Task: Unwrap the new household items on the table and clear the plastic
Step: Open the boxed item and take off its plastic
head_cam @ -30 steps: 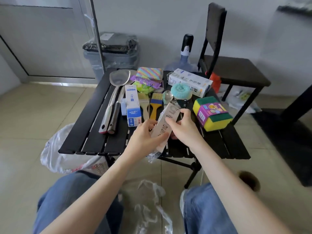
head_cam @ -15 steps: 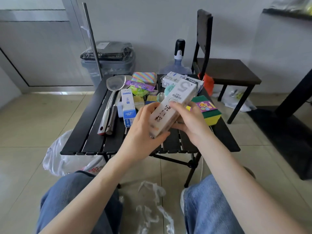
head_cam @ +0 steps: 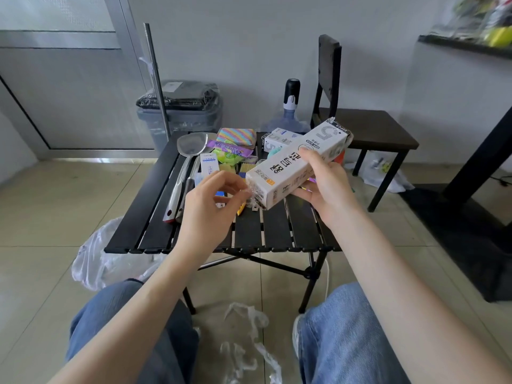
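My right hand (head_cam: 325, 189) grips a long white box (head_cam: 293, 164) wrapped in clear plastic, held tilted above the black slatted table (head_cam: 155, 206). My left hand (head_cam: 210, 209) pinches the loose plastic wrap (head_cam: 253, 196) at the box's near end. On the table behind lie a metal skimmer (head_cam: 191, 145), a blue and white box (head_cam: 209, 164), a rainbow sponge (head_cam: 235, 135), a purple and green packet (head_cam: 230, 152), brushes partly hidden, and a second white box (head_cam: 279, 139).
Crumpled clear plastic (head_cam: 246, 345) lies on the floor between my knees. A white plastic bag (head_cam: 110, 259) sits under the table's left corner. A grey bin (head_cam: 180, 115), a water jug (head_cam: 289, 117) and a dark chair (head_cam: 368, 126) stand behind the table.
The box has swung up and to the right in my right hand. My left hand let go of the box's body and now pinches the wrap at its near end.
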Tool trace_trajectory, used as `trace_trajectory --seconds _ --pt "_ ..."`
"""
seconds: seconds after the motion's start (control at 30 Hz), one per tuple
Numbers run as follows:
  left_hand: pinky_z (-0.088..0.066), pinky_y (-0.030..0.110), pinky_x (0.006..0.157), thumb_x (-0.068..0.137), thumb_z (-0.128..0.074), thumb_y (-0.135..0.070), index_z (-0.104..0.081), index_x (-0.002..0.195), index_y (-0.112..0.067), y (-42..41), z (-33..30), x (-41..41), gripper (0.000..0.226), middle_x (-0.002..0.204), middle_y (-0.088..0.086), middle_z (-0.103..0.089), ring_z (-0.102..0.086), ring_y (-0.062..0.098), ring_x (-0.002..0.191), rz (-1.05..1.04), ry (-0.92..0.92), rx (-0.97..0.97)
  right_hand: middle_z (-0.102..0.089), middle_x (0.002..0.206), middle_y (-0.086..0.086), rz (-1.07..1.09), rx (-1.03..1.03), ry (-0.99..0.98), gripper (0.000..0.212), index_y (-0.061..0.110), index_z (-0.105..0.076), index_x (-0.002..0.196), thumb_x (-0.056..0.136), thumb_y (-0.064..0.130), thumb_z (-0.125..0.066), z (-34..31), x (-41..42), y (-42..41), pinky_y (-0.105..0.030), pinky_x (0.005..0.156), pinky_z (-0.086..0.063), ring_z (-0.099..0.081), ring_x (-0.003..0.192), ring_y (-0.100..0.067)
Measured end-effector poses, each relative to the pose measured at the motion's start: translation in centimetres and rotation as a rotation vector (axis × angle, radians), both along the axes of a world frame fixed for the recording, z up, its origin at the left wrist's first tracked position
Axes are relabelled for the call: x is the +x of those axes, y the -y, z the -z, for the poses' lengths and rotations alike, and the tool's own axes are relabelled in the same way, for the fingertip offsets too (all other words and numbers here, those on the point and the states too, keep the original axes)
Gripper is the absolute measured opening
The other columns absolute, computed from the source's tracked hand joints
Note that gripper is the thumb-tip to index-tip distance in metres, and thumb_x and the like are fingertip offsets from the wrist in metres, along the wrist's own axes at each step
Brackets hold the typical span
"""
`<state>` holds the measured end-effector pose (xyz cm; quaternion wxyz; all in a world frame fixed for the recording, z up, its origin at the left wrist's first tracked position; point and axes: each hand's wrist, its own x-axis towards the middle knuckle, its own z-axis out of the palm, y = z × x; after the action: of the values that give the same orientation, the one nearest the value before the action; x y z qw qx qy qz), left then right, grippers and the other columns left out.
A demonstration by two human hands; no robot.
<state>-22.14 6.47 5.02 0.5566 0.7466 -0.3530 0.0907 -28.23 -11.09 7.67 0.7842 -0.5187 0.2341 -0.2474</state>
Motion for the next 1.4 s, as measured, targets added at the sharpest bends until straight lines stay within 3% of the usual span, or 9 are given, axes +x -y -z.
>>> trace_trajectory --seconds 0.27,0.4,0.53,0.67,0.83,1.0,1.1,1.27,1.4 --pt "-0.056 0.030 0.072 0.092 -0.062 -0.013 -0.054 0.079 -0.019 -0.6 -0.9 0.3 0.016 0.083 -0.019 -0.068 -0.067 0.004 0.079 -0.078 -0.100 -0.107 -0.073 0.098 -0.006 0.009 -0.016 0.031 0.040 0.012 -0.053 0.129 0.091 0.021 -0.062 -0.4 -0.3 0.2 -0.034 0.063 -0.060 -0.071 0.087 -0.016" --pt "-0.058 0.028 0.067 0.097 -0.051 -0.008 -0.043 0.083 -0.009 -0.3 -1.6 -0.4 0.017 0.089 -0.003 -0.071 -0.072 0.016 0.076 0.017 -0.331 -0.276 -0.070 0.109 -0.009 0.017 -0.058 0.072 0.047 0.011 -0.045 0.134 0.092 0.021 -0.063 -0.6 -0.1 0.2 -0.036 0.066 -0.060 -0.069 0.099 -0.021" --pt "-0.058 0.031 0.073 0.098 -0.051 -0.014 -0.045 0.089 -0.008 -0.3 -1.6 -0.1 0.012 0.092 -0.001 -0.074 -0.071 0.010 0.080 -0.010 -0.543 -0.350 -0.072 0.105 -0.009 -0.011 -0.100 0.107 0.050 0.008 -0.039 0.135 0.092 0.016 -0.063 -0.5 -0.3 0.0 -0.045 0.072 -0.060 -0.071 0.096 -0.025" --pt "-0.053 0.028 0.083 0.097 -0.053 -0.018 -0.051 0.096 -0.010 -0.7 -1.4 0.5 0.008 0.084 -0.009 -0.073 -0.066 0.005 0.089 0.023 -0.411 -0.312 -0.070 0.108 -0.010 -0.011 -0.062 0.119 0.048 0.010 -0.041 0.135 0.092 0.017 -0.062 -0.1 -0.6 0.2 -0.047 0.072 -0.060 -0.070 0.099 -0.026" --pt "-0.050 0.019 0.085 0.078 -0.070 -0.032 -0.054 0.111 -0.032 -0.8 -1.3 0.6 0.036 0.115 -0.004 -0.064 -0.061 0.006 0.105 0.194 -0.170 -0.125 -0.071 0.108 -0.009 -0.030 0.006 0.084 0.043 0.012 -0.049 0.134 0.094 0.023 -0.060 0.3 -0.8 0.2 -0.042 0.068 -0.060 -0.071 0.092 -0.023" --pt "-0.054 0.025 0.071 0.075 -0.077 -0.026 -0.067 0.077 -0.018 -0.4 -1.8 0.8 0.013 0.078 -0.003 -0.071 -0.066 0.008 0.075 0.077 -0.126 -0.114 -0.073 0.086 -0.001 -0.060 -0.009 0.016 0.038 0.013 -0.055 0.128 0.093 0.026 -0.059 0.5 -1.0 0.1 -0.033 0.060 -0.057 -0.071 0.072 -0.013" --pt "-0.054 0.020 0.075 0.083 -0.071 -0.011 -0.064 0.074 -0.013 -0.4 -1.7 0.7 0.011 0.084 -0.010 -0.072 -0.067 0.003 0.080 0.087 -0.081 -0.133 -0.072 0.084 0.000 -0.096 -0.027 -0.040 0.034 0.014 -0.057 0.124 0.094 0.028 -0.058 0.5 -1.0 0.3 -0.032 0.059 -0.057 -0.070 0.068 -0.011" --pt "-0.059 0.041 0.074 0.092 -0.062 -0.011 -0.054 0.076 -0.009 0.4 -1.4 -0.5 0.018 0.090 -0.007 -0.074 -0.070 0.015 0.084 0.050 -0.070 -0.163 -0.070 0.089 -0.001 -0.130 -0.064 -0.107 0.029 0.014 -0.059 0.118 0.093 0.028 -0.057 0.5 -0.4 0.3 -0.035 0.062 -0.057 -0.066 0.080 -0.019" --pt "-0.058 0.049 0.064 0.096 -0.054 -0.012 -0.046 0.075 -0.011 0.8 -0.8 -0.4 0.022 0.088 0.001 -0.074 -0.071 0.026 0.079 0.030 -0.234 -0.212 -0.069 0.089 -0.002 -0.159 -0.102 -0.125 0.037 0.010 -0.053 0.127 0.093 0.025 -0.057 0.8 -0.1 -0.2 -0.033 0.056 -0.056 -0.068 0.071 -0.019"
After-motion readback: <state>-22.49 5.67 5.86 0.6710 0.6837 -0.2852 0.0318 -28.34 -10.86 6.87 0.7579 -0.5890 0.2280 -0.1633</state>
